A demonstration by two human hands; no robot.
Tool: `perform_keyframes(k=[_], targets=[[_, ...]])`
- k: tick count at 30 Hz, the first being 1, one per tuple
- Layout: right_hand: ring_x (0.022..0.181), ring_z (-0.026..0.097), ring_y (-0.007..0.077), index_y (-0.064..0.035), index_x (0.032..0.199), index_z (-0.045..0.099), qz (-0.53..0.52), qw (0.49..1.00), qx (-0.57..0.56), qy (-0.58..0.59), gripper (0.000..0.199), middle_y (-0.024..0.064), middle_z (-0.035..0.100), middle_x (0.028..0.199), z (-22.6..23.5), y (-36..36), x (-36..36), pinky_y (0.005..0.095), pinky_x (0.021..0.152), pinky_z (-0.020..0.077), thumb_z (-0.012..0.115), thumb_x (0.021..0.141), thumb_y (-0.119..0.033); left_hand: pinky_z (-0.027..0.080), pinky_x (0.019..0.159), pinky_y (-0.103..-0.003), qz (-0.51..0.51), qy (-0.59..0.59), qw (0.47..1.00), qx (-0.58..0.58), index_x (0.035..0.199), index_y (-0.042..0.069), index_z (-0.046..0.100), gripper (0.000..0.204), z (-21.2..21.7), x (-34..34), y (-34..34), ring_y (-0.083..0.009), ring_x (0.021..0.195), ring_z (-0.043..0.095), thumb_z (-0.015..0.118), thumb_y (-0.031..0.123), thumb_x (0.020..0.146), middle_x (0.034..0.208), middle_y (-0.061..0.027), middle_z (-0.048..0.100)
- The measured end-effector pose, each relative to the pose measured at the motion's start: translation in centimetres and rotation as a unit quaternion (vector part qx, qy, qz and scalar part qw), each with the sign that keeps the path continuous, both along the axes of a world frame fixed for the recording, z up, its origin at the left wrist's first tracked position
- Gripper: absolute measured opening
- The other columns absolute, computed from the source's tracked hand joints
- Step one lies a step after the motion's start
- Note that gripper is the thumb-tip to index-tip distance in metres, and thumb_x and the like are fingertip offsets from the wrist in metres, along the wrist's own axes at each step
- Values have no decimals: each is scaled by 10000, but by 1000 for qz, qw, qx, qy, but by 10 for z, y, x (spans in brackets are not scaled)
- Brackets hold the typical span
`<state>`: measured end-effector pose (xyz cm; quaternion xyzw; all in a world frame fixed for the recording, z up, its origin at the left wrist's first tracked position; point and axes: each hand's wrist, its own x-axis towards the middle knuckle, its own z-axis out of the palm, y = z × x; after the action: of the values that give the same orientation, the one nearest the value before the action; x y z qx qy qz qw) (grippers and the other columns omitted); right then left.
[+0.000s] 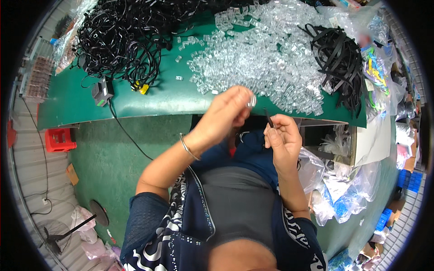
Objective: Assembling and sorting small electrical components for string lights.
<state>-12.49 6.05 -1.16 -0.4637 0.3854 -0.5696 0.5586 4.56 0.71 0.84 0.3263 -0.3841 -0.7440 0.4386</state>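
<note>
My left hand (228,108) is pinched shut on a small clear plastic piece (252,101), just over the near edge of the green table (135,110). Beside it, lower and to the right, my right hand (284,137) grips a thin black strap (268,118) between thumb and fingers, its end pointing up. The two held things are apart. Beyond my hands spreads a large heap of clear plastic pieces (257,63). To its right lies a bundle of flat black straps (341,63).
A tangled pile of black cords (122,40) covers the table's far left, with a black box-shaped device (102,92) nearby and its cable hanging down. A red stool (60,140) stands on the floor at left. Clear plastic bags (343,194) lie at right, below the table.
</note>
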Motion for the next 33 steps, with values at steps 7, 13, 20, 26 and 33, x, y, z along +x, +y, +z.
perform_keyframes(k=[7, 13, 20, 26, 33], targets=[[713, 494, 43, 32, 987, 515, 17, 997, -29, 63, 199, 23, 551, 838, -2, 6, 9, 175, 618, 402, 595, 811, -9, 242, 482, -206, 24, 96, 995, 33, 980, 50, 479, 239, -10, -8, 45, -70, 560, 307, 409, 276, 945, 660, 16, 384], [667, 508, 59, 28, 892, 558, 9, 987, -16, 162, 162, 41, 561, 798, -6, 11, 8, 191, 589, 417, 631, 753, -12, 236, 472, -206, 47, 86, 995, 33, 974, 49, 472, 241, -12, -5, 51, -63, 531, 285, 397, 277, 948, 643, 16, 365], [656, 522, 69, 23, 890, 556, 20, 983, -27, 182, 167, 46, 560, 786, -8, 12, 9, 197, 579, 416, 632, 746, -13, 257, 480, -191, 40, 133, 989, 50, 966, 70, 471, 195, -16, 0, 54, -56, 559, 312, 388, 246, 952, 671, 13, 388], [648, 520, 63, 20, 884, 554, 39, 985, -10, 168, 152, 44, 557, 779, -9, 12, 15, 192, 568, 408, 625, 754, -13, 262, 485, -192, 40, 165, 983, 72, 959, 72, 471, 192, -17, 4, 55, -58, 555, 312, 391, 247, 951, 670, 11, 386], [668, 519, 71, 42, 988, 502, 37, 998, -25, 46, 166, 52, 548, 817, -12, 14, 27, 200, 575, 427, 546, 833, -1, 287, 488, -194, 29, 213, 971, 106, 964, 76, 461, 180, -22, 3, 58, -63, 546, 328, 417, 249, 943, 662, 4, 394]])
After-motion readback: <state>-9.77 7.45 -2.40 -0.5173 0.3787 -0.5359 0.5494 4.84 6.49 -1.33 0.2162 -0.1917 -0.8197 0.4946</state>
